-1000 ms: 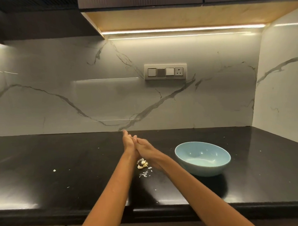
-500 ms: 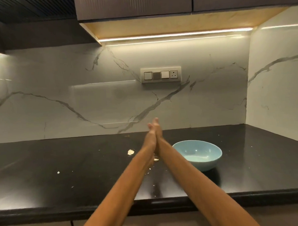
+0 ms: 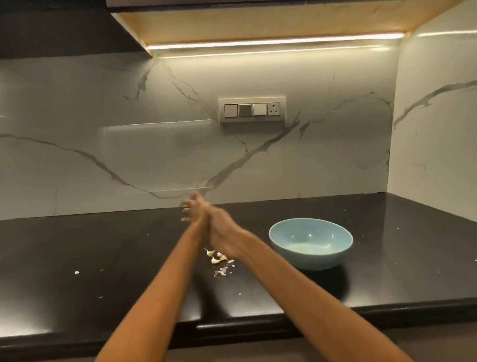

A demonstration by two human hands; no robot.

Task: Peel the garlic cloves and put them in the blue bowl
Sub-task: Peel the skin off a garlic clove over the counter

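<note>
While both forearms reach out over the front edge of the black counter (image 3: pixel 73 297), the two hands meet palm to palm above it, left of the bowl (image 3: pixel 311 243). Half a second ago they stood pressed flat together and upright, fingertips level; now the left hand (image 3: pixel 195 210) sits further forward, its fingers (image 3: pixel 188 209) spread and blurred, nothing visible in them. The right hand (image 3: pixel 224 233) lies against it nearer the camera, its back toward the viewer; whether its fingers are curled or straight I cannot tell, nor whether anything sits between the palms.

Left of the bowl and just under the right wrist lie the garlic cloves (image 3: pixel 216 257), a small pale cluster on the counter, with a scrap of peel (image 3: pixel 220 271) nearer the camera. Half a second ago the arms hid this cluster; it shows again, as it did a second ago. A loose pale piece that lay further left of the bowl half a second ago no longer appears there. A white fleck (image 3: pixel 76 272) lies far left of the bowl, and smaller flecks dot the surface around it.

The bowl, light blue, stands upright to the right of the hands, apart from them, with nothing seen inside.

Behind the bowl rises the marble wall (image 3: pixel 93 132), and above the bowl on it sits a switch plate (image 3: pixel 252 109), under a light strip (image 3: pixel 275 41).
</note>
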